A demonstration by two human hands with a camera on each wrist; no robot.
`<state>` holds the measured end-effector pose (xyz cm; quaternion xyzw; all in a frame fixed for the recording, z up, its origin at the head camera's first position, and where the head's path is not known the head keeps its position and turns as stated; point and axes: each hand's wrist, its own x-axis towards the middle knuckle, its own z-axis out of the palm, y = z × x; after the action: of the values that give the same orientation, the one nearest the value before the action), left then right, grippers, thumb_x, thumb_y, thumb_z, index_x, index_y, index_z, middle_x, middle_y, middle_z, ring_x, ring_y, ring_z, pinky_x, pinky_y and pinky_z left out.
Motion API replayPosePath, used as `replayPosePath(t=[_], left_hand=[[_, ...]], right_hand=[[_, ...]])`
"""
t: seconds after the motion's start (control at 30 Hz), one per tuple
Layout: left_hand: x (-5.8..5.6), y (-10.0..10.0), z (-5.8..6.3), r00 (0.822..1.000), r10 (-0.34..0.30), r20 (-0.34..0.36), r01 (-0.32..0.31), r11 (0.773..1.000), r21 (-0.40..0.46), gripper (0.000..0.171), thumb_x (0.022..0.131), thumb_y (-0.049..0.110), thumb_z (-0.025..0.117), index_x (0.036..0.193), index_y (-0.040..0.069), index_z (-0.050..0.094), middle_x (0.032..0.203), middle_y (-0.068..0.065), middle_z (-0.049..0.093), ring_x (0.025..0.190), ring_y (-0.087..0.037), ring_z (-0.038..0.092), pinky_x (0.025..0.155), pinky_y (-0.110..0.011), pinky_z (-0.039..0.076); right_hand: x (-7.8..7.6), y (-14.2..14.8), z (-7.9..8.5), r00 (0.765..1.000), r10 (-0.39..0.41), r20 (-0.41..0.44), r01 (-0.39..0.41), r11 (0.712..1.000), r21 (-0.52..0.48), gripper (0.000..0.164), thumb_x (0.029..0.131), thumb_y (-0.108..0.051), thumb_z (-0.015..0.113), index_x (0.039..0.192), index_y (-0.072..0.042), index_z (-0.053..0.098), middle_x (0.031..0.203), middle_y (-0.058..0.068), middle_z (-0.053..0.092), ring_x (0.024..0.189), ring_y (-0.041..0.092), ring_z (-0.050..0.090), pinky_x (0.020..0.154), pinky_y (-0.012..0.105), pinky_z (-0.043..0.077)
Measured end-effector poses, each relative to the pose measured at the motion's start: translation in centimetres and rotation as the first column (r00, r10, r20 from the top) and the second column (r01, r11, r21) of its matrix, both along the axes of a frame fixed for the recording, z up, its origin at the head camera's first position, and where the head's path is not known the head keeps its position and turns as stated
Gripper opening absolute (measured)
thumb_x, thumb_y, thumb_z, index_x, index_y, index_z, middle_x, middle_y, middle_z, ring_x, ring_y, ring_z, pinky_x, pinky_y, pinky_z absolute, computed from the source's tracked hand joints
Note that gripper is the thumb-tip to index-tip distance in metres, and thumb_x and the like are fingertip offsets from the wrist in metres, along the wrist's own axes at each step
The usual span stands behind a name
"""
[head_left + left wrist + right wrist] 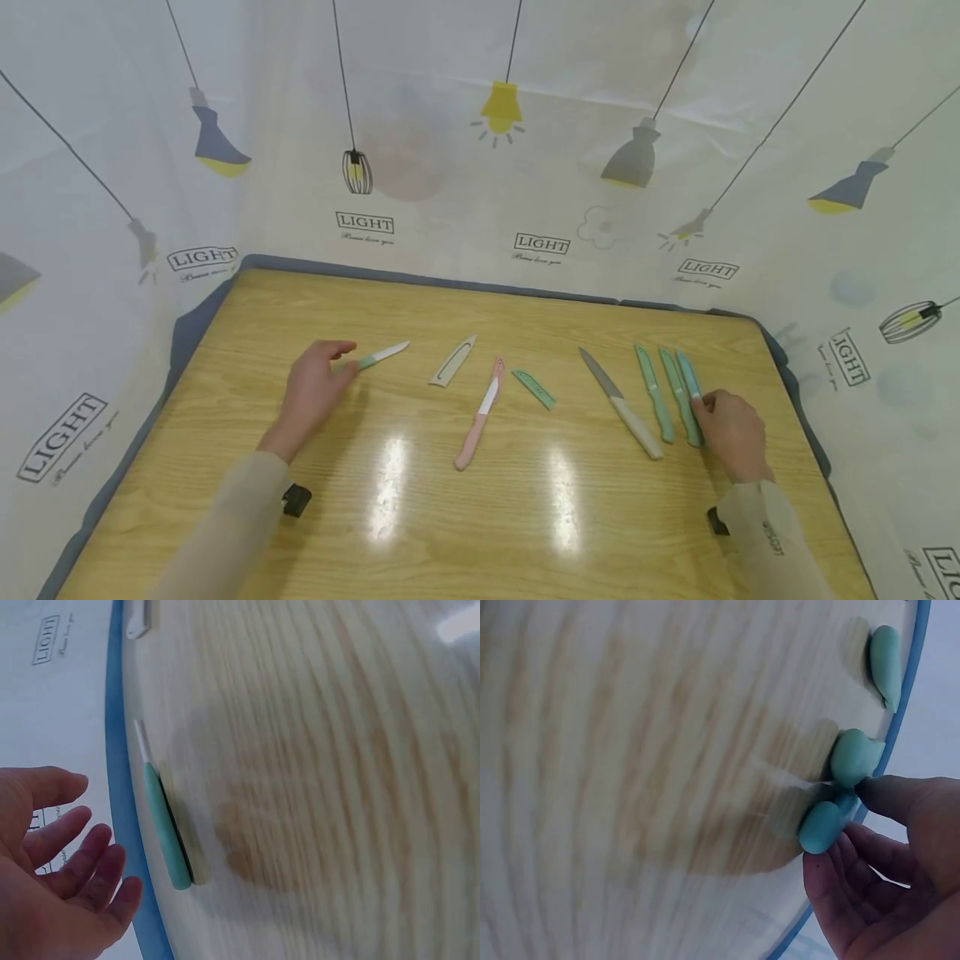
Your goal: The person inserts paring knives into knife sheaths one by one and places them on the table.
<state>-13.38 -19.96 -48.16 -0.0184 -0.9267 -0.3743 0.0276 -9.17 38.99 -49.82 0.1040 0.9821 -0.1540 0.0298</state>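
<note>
In the head view my left hand (311,392) is at the green handle of a small white-bladed knife (386,353). The left wrist view shows its fingers loosely bent and spread, apart from that green handle (166,825). On the right, my right hand (731,429) pinches the handle of a blue knife (687,373) whose blade end is covered in blue. Thumb and forefinger lie on either side of the blue handle (821,829) in the right wrist view, the thumb tip close by a green handle (851,757). Two green knives (657,404) lie just left of the blue one.
Between the hands lie a cream sheath (452,361), a pink-handled knife (472,437) with a pink sheath (498,367) at its tip, a green sheath (534,389) and a larger cream-handled knife (636,427). Lamp-printed cloth (450,217) surrounds the wooden table (480,533).
</note>
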Motion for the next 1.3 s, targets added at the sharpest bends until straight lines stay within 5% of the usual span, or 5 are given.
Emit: replayPosePath(t=[0.17, 0.43, 0.9, 1.07, 1.3], left_hand=[[-0.8, 0.0, -0.5, 0.998, -0.057, 0.027, 0.061, 0.985, -0.16, 0.038, 0.091, 0.016, 0.059, 0.125, -0.003, 0.062, 0.123, -0.025, 0.055, 0.112, -0.04, 0.051, 0.094, -0.056, 0.043], [-1.6, 0.1, -0.8, 0.992, -0.11, 0.067, 0.125, 0.946, -0.299, 0.036, 0.092, 0.015, 0.059, 0.121, -0.005, 0.063, 0.12, -0.025, 0.057, 0.107, -0.04, 0.053, 0.092, -0.055, 0.045], [-1.9, 0.8, -1.0, 0.989, -0.117, 0.091, 0.14, 0.94, -0.312, 0.035, 0.089, 0.013, 0.063, 0.119, -0.004, 0.064, 0.114, -0.023, 0.057, 0.099, -0.037, 0.053, 0.083, -0.051, 0.048], [-2.0, 3.2, -0.3, 0.99, -0.136, 0.038, 0.142, 0.951, -0.274, 0.036, 0.089, 0.018, 0.064, 0.12, -0.001, 0.063, 0.118, -0.021, 0.056, 0.103, -0.038, 0.052, 0.084, -0.051, 0.048], [-1.6, 9.2, 0.3, 0.974, -0.223, 0.049, 0.228, 0.934, -0.276, 0.037, 0.092, 0.023, 0.062, 0.123, 0.003, 0.062, 0.121, -0.015, 0.056, 0.111, -0.033, 0.052, 0.093, -0.046, 0.048]], right_hand=[[0.8, 0.1, 0.6, 1.0, -0.009, -0.024, 0.009, 1.0, -0.027, 0.054, 0.101, -0.032, 0.046, 0.116, 0.018, 0.057, 0.101, 0.03, 0.063, 0.08, 0.037, 0.063, 0.06, 0.048, 0.053], [1.8, -0.1, 1.7, 0.999, -0.033, -0.028, 0.032, 0.999, -0.027, 0.053, 0.101, -0.032, 0.046, 0.125, 0.014, 0.053, 0.108, 0.031, 0.059, 0.085, 0.04, 0.059, 0.061, 0.049, 0.051], [2.9, -2.2, 3.0, 0.993, -0.034, -0.11, 0.029, 0.999, -0.042, 0.048, 0.1, -0.032, 0.048, 0.123, 0.009, 0.058, 0.107, 0.027, 0.06, 0.091, 0.038, 0.058, 0.064, 0.049, 0.05], [3.0, -3.2, 2.9, 0.99, -0.02, -0.138, 0.013, 0.999, -0.048, 0.041, 0.099, -0.026, 0.051, 0.12, 0.008, 0.06, 0.105, 0.025, 0.061, 0.091, 0.036, 0.059, 0.065, 0.048, 0.05], [3.2, -4.7, 2.7, 0.986, 0.011, -0.168, -0.021, 0.998, -0.058, 0.04, 0.098, -0.026, 0.05, 0.117, 0.007, 0.062, 0.101, 0.023, 0.061, 0.089, 0.035, 0.06, 0.067, 0.049, 0.051]])
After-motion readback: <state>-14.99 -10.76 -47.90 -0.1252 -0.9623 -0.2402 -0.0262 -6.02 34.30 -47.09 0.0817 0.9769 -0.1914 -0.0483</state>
